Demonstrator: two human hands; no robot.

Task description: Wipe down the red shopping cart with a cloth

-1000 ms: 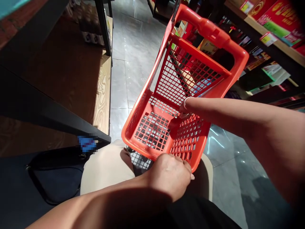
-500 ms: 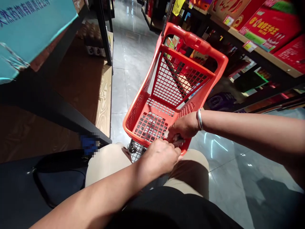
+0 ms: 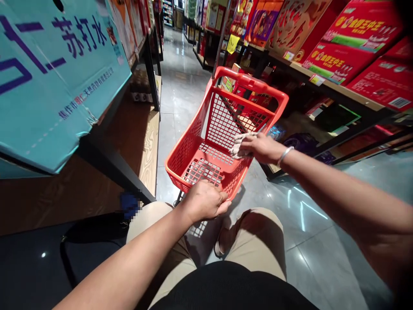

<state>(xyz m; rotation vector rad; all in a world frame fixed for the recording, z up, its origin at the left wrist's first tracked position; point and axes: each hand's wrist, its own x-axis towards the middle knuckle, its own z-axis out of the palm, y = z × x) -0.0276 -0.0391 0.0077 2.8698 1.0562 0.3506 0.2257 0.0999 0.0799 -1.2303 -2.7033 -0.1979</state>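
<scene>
While the person's left hand [image 3: 206, 200] has its fingers curled over the near rim of a red plastic shopping cart with grid walls [image 3: 190, 148], the right hand [image 3: 266, 148] is over the cart's right side, fingers closed on a crumpled off-white cloth [image 3: 241, 145]. Can't tell if cloth touches the cart wall. Cart sits mid-frame, tilted in view, handle end toward upper right. Silver metal bracelet [image 3: 285, 156] on right wrist. Person's knees in beige fabric trousers [image 3: 258, 241], lower centre, just beside the cart's near end. Turquoise cardboard carton with purple lettering [image 3: 64, 77], upper left, above a wood-grain shelf board [image 3: 150, 150]. Red printed boxes [image 3: 358, 26] stacked on shelving, upper right. Grey glossy tiled floor [image 3: 176, 86] between.
</scene>
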